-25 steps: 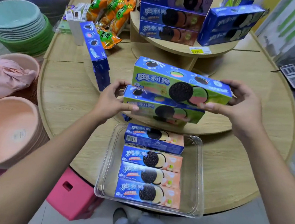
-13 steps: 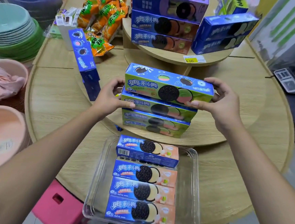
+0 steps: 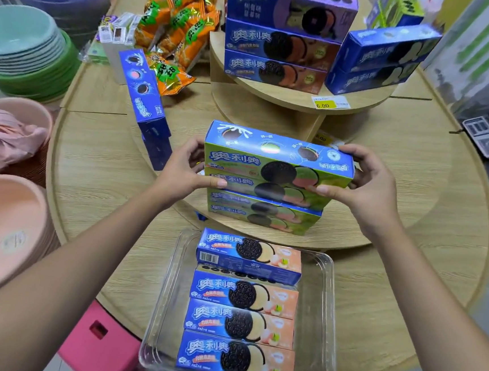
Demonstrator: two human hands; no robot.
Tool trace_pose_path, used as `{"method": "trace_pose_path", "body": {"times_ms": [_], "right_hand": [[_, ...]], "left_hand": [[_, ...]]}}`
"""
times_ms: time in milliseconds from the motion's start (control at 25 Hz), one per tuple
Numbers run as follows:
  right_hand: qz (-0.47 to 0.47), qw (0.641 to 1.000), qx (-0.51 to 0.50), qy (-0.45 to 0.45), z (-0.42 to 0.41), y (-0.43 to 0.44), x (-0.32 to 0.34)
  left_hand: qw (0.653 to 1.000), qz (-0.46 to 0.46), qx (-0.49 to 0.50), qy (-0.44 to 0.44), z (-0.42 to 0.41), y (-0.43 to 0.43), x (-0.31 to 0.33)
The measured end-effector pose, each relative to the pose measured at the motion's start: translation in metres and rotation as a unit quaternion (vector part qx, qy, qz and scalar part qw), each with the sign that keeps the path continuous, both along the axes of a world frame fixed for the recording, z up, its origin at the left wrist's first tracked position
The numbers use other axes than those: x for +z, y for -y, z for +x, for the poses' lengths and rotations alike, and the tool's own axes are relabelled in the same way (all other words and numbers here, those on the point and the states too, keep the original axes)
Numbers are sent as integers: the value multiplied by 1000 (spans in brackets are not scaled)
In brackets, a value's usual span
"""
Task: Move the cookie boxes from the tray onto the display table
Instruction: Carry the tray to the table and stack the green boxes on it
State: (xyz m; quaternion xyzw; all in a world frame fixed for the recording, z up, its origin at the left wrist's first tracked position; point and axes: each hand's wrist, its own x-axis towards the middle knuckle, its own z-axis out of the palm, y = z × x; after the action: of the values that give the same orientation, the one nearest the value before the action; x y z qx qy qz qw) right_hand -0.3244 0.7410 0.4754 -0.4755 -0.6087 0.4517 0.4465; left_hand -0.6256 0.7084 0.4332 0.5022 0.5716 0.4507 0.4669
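Observation:
A green-and-blue cookie box (image 3: 278, 155) rests on top of a stack of matching green boxes (image 3: 264, 213) on the raised round tier of the wooden display table (image 3: 98, 154). My left hand (image 3: 187, 170) grips the top box's left end and my right hand (image 3: 365, 181) grips its right end. Below, a clear plastic tray (image 3: 325, 310) at the table's near edge holds several blue-and-peach cookie boxes (image 3: 244, 296) laid in a row, the farthest one tilted on its edge.
A blue box (image 3: 144, 96) stands upright left of the stack. Orange snack packs (image 3: 177, 22) lie behind it. An upper tier (image 3: 298, 97) carries purple and blue boxes. Stacked bowls (image 3: 22, 44) and pink basins (image 3: 2, 235) sit left; a pink stool (image 3: 99, 341) stands below.
Both hands have lowered the green box from mid-air onto the stack of green boxes. The camera has shifted, so the tray sits lower in view.

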Motion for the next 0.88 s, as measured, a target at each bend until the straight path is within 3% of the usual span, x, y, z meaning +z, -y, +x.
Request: {"method": "trace_pose_path", "body": {"times_ms": [160,400,880], "right_hand": [[25,999,12,42,6,-3,-6],[-39,995,2,88,19,6,-30],[-53,997,1,59,27,14,-30]], "left_hand": [[1000,0,-6,1,-4,1,1],[1000,16,-9,-4,-7,5,7],[1000,2,-14,19,-6,4,8]]}}
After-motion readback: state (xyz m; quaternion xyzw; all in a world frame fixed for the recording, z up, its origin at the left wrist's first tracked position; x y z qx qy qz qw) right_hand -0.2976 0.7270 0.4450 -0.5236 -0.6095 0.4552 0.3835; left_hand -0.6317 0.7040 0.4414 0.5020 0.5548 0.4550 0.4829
